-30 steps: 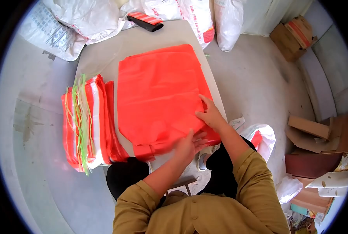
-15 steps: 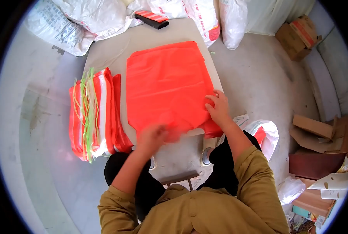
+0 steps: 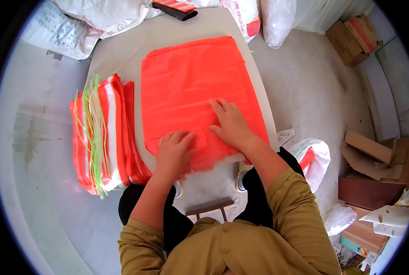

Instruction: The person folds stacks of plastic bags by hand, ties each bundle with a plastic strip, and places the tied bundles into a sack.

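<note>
A flat pile of red sheets (image 3: 195, 87) lies on the table (image 3: 122, 50). Near the pile's lower left edge, my left hand (image 3: 173, 151) rests on the red material, fingers bent and apart from the thumb. My right hand (image 3: 229, 121) lies on the sheets further right, with its fingers spread. The red material between the hands is rumpled and slightly blurred at the near edge. To the left stands a folded stack of red and white striped material (image 3: 115, 133), with green and clear strings (image 3: 94, 133) draped across it.
A black and red striped roll (image 3: 177, 11) lies at the table's far edge. White sacks (image 3: 74, 36) stand behind it. An open white bag (image 3: 315, 160) with something red inside is right of my knee. Cardboard boxes (image 3: 353, 39) sit on the floor at right.
My right hand has moved left from the pile's right edge onto its top. My left hand has shifted slightly up at the lower left. The camera view has shifted a little.
</note>
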The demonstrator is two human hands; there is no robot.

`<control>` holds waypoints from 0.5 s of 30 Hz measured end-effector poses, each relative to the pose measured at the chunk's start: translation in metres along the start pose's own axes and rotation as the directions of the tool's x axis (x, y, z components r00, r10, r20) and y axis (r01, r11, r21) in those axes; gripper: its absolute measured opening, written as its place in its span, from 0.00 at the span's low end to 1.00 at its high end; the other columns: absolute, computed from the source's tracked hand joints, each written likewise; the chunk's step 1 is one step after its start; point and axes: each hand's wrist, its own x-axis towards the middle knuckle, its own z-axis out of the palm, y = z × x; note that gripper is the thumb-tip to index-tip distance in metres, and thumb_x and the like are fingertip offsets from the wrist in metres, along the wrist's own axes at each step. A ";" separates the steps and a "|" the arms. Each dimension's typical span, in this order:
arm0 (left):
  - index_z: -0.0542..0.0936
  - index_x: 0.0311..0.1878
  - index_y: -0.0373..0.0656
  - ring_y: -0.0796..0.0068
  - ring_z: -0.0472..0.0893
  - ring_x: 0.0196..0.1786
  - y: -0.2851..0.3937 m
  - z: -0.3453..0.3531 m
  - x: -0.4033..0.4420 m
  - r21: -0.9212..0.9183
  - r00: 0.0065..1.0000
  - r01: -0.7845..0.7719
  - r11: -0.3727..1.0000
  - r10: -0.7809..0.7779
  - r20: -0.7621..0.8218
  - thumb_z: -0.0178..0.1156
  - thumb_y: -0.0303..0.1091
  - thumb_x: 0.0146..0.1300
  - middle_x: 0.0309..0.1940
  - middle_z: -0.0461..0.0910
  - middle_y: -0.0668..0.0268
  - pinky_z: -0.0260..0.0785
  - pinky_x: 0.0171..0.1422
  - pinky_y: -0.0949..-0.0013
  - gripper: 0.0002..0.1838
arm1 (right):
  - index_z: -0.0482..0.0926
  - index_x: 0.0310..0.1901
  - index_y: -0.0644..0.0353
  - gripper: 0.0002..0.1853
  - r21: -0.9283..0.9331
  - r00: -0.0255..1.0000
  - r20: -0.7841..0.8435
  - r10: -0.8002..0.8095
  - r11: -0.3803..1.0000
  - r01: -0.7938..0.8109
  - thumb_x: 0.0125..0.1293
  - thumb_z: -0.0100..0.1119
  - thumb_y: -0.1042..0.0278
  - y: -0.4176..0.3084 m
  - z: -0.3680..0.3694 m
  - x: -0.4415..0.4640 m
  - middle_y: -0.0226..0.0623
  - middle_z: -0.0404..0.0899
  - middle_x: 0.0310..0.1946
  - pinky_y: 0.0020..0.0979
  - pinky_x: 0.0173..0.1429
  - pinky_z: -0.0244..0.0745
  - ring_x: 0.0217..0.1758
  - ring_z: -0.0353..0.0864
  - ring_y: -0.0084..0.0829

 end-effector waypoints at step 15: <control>0.83 0.57 0.45 0.56 0.78 0.59 0.009 0.011 0.010 -0.029 0.999 -0.043 0.999 0.042 -0.009 0.73 0.36 0.53 0.53 0.81 0.62 0.68 0.64 0.50 0.26 | 0.61 0.79 0.57 0.45 0.519 0.991 0.124 0.045 0.848 -0.103 0.62 0.71 0.68 0.013 -0.008 0.005 0.51 0.74 0.71 0.42 0.75 0.70 0.75 0.72 0.46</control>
